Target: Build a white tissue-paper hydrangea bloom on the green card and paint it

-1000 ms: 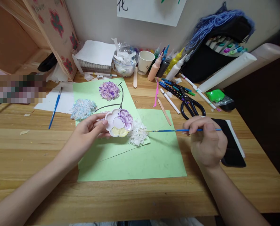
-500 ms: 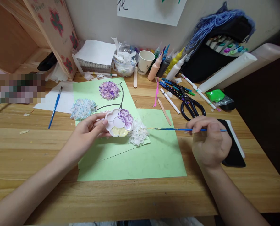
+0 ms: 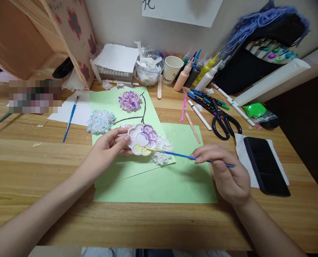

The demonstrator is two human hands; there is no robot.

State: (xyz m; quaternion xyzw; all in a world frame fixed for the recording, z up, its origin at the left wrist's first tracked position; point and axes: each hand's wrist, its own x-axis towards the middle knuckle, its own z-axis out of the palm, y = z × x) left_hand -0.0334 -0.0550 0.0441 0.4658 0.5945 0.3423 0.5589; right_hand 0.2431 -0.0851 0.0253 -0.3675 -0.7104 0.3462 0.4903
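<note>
My left hand [image 3: 116, 142] grips the edge of a white flower-shaped paint palette [image 3: 133, 135] with purple and yellow paint in its wells. In my right hand [image 3: 228, 171] is a thin blue paintbrush [image 3: 178, 155], its yellowed tip at the yellow well. Under the palette lies green paper [image 3: 153, 187] in two overlapping sheets. A white ruffled paper flower [image 3: 162, 151] sits on it, partly covered by the palette. Farther back on the paper are a purple flower [image 3: 130, 101], a pale blue flower [image 3: 101, 121] and black drawn stems [image 3: 144, 107].
A second paintbrush [image 3: 71, 117] rests on white paper at left. Black scissors [image 3: 224, 123], pens [image 3: 201, 100] and a craft stick [image 3: 192, 127] lie at right, with a phone [image 3: 266, 166] nearer. Along the wall stand paint bottles [image 3: 182, 76], a paper cup [image 3: 172, 69] and a bowl of scraps [image 3: 150, 71].
My right hand has moved left, bringing the brush tip from right of the white flower to the palette's yellow well. The view has shifted slightly; my left hand still holds the palette.
</note>
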